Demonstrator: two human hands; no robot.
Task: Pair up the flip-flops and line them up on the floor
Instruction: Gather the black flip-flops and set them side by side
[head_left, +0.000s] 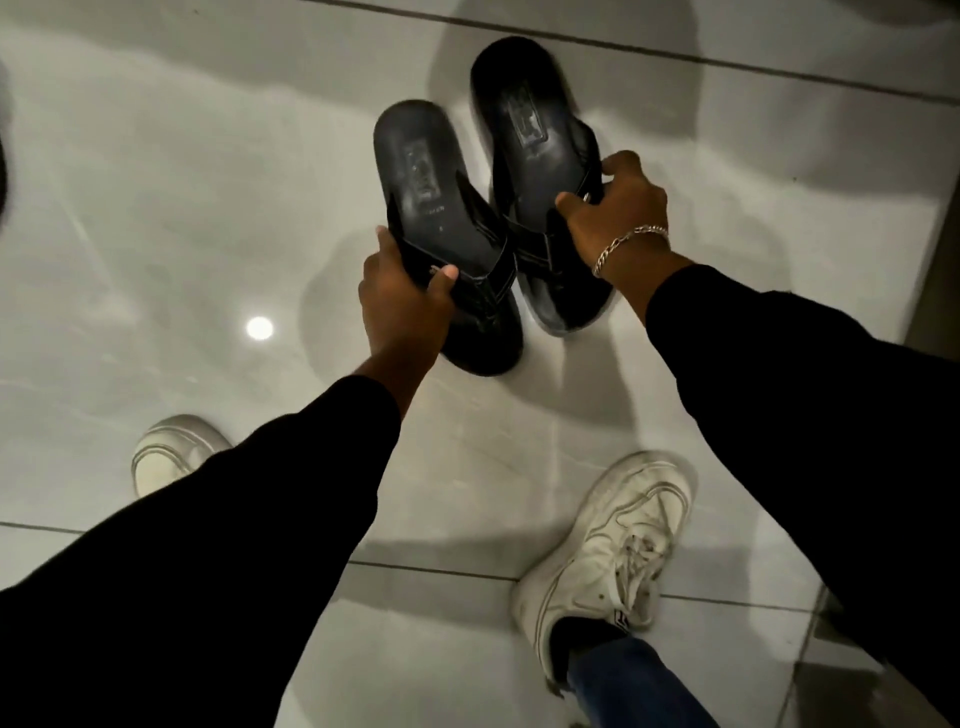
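The left hand (400, 296) grips a black flip-flop (441, 234) across its strap end, thumb on the near side of the strap and fingers wrapped under the sole. This left flip-flop runs with its long axis away from the person and slightly leftward, heel end far, toe end near the wrist. It looks lifted or tipped off the pale tiled floor (156, 208), though whether its toe touches the tile I cannot tell.

Just to the right, the second black flip-flop (530, 135) lies almost parallel, its heel end reaching further away than the first one's. The two soles are close side by side and seem to meet or overlap around the straps; the blur there hides whether they actually touch. The right hand (618, 208), with a chain bracelet (628, 244) at the wrist, closes over this flip-flop's strap and outer edge from the right, fingers curled down onto it.

So each hand holds one flip-flop, and both lie straight ahead of the person, between the two forearms. The pair already points the same way; judging from this, what the coming move turns on is the offset along the long axis: the right one sits further forward than the left. Bringing the heels level while lowering both flat to the floor would finish this pair. Each hand is equally near its own flip-flop, so neither needs to reach across.

Near the bottom, two white sneakers (608, 545) stand on the tile, well apart from the flip-flops.
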